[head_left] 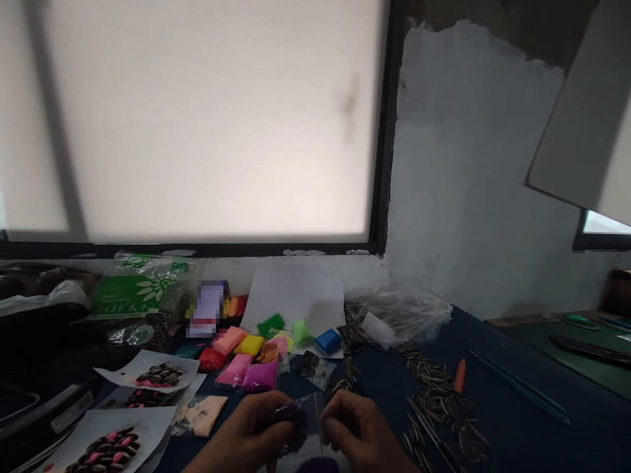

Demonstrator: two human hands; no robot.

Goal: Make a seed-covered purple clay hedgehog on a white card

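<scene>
Near the bottom middle, my left hand (259, 427) is closed on a small clear plastic bag (311, 417) with dark purple modelling clay (293, 417) at its left end. The fingers of my right hand (359, 430) pinch the right edge of the same bag. A purple lump (318, 465) shows below the bag at the picture's lower edge, partly cut off. Just beyond my hands lie bagged blocks of coloured clay, among them a magenta one (260, 376) and a pink one (234, 371).
Sunflower seeds (431, 387) lie scattered on the right, with an orange stick (460, 376), a thin metal tool (434, 433) and blue tweezers (522, 387). Paper sheets with seed-and-clay pieces (111, 450) are on the left. Behind stand a green seed bag (131, 289) and a phone (207, 309).
</scene>
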